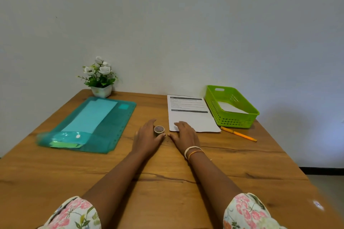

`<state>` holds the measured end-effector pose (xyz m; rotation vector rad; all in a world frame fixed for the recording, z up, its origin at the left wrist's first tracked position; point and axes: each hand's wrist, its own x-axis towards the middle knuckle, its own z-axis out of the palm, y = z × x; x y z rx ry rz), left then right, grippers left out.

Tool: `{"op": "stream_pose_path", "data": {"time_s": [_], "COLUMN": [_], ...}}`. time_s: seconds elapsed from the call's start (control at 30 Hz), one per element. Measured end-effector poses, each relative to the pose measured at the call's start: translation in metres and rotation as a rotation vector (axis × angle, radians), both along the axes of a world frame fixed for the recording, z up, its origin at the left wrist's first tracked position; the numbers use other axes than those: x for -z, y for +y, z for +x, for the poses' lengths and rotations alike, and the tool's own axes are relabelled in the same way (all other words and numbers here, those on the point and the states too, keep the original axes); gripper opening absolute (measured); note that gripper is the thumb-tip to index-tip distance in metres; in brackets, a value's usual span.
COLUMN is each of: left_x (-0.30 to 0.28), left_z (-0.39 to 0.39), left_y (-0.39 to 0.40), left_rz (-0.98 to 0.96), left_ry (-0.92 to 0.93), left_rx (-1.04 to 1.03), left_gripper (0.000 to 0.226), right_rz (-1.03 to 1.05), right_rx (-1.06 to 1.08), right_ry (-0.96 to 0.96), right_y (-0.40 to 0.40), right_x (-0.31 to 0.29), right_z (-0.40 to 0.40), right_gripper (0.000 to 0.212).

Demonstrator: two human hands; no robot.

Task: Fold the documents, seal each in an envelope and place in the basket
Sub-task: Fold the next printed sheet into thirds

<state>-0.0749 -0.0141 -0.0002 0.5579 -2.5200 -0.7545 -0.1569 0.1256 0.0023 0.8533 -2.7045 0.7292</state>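
Note:
A printed white document (pixel 191 115) lies flat on the wooden table (pixel 167 182), left of a green plastic basket (pixel 240 119) that holds a white envelope (pixel 230 108). My right hand (pixel 184 134) lies flat with straight fingers, its fingertips on the document's near left corner. My left hand (pixel 148 136) rests flat on the table beside a small roll of tape (pixel 159 129), which stands between its thumb and forefinger. A teal folder (pixel 104 126) with light envelopes inside lies at the left.
A small pot of white flowers (pixel 100 78) stands at the back left by the wall. An orange pen (pixel 239 134) lies just in front of the basket. The table's right edge falls away toward the floor.

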Motion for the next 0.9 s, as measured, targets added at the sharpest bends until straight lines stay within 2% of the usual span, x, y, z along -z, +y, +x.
{"op": "stream_pose_path", "data": {"time_s": [0.1,0.2,0.37,0.47,0.53,0.6,0.7,0.8,0.9], "left_x": [0.0,0.006,0.003,0.003,0.0,-0.004,-0.007,-0.007,-0.011], "left_z": [-0.002,-0.002,0.0,0.006,0.012,0.019,0.035,0.048,0.054], "left_y": [-0.004,-0.01,-0.01,-0.006,-0.004,-0.001,0.003,0.0,-0.002], "left_rz": [-0.02,0.031,0.112,0.114,0.103,0.071,0.071,0.259,0.591], "left_ry": [0.031,0.088,0.095,0.051,0.063,0.121,0.255,0.331,0.37], "left_rx": [-0.003,-0.03,-0.12,-0.107,-0.115,-0.123,-0.09,-0.04,0.064], "left_gripper": [0.056,0.048,0.059,0.07,0.07,0.063,0.04,0.018,0.007], "right_rz": [0.016,0.031,0.004,-0.156,-0.303,-0.46,-0.712,-0.832,-0.992], "right_rx": [0.017,0.058,0.102,0.141,0.181,0.245,0.346,0.359,0.284], "right_ry": [-0.008,0.08,0.131,0.069,0.009,-0.028,-0.139,-0.269,-0.316], "right_y": [-0.003,-0.006,-0.005,0.001,0.007,0.013,0.027,0.047,0.072], "right_x": [-0.001,0.001,0.004,0.006,0.004,-0.001,-0.004,0.003,-0.005], "right_z": [-0.006,-0.005,0.003,0.007,0.01,0.014,0.025,0.03,0.036], "right_gripper": [0.047,0.033,0.023,0.014,0.008,0.008,0.009,0.016,0.022]}}
